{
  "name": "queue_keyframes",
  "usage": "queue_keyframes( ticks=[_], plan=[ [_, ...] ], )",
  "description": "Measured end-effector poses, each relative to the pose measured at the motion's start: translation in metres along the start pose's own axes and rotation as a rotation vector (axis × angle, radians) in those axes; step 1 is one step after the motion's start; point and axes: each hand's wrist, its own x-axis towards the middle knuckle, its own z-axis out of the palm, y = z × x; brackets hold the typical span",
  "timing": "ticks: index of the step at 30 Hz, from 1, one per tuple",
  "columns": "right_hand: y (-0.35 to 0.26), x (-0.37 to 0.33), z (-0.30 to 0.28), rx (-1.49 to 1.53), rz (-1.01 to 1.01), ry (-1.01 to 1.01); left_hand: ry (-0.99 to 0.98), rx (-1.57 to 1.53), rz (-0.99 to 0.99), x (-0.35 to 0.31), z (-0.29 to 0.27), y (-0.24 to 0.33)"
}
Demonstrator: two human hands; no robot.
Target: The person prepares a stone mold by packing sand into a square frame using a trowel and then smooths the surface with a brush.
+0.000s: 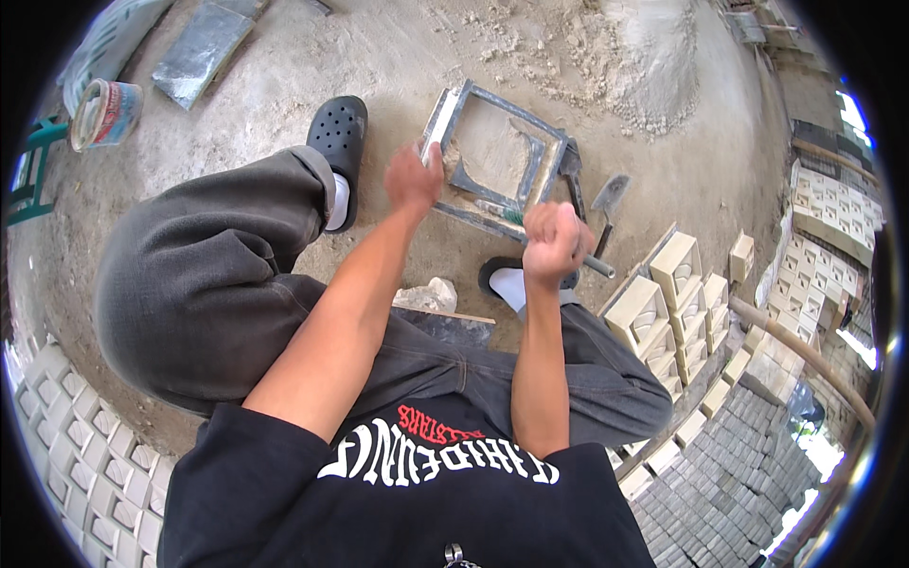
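A square metal mould frame [516, 106] lies on the dusty ground in front of me, with pale powder and a curved dark inner piece [473, 185] inside it. My left hand [414, 177] is closed on the frame's left side, by a pale strip [445, 118] along that edge. Over the frame's near right corner, my right hand [554, 241] is closed in a fist. What it holds, if anything, is hidden. A rod-like handle [598, 267] shows just beside that fist. A small trowel [612, 192] lies right of the frame.
Cream moulded blocks [675, 265] are stacked at my right, near a wooden pole [805, 346]. A heap of pale powder [653, 66] lies at the far right. A bucket [106, 114] and a flat grey slab [206, 47] are at the far left. More patterned blocks [71, 454] line the near left.
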Motion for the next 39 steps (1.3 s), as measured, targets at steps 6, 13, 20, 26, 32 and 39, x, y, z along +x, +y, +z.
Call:
queue_keyframes(
  ticks=[6,13,20,26,32,39],
  plan=[
    [0.008,0.001,0.005,-0.031,-0.009,0.002,-0.022,-0.049,0.005,0.003,-0.006,0.009],
    [0.013,0.000,0.009,-0.104,0.027,-0.019,0.032,-0.095,0.049,0.006,-0.002,0.008],
    [0.030,-0.003,0.007,-0.305,-0.106,0.009,0.000,-0.018,0.002,-0.004,0.002,0.002],
    [0.007,0.005,0.023,0.033,0.005,0.066,-0.066,-0.104,-0.076,0.007,-0.010,0.011],
    [0.013,0.010,0.040,-0.204,-0.028,0.033,-0.176,-0.276,-0.123,0.008,0.003,-0.008],
    [0.010,0.001,0.012,-0.081,-0.036,0.005,-0.178,-0.286,-0.123,0.011,0.002,-0.005]
  ],
)
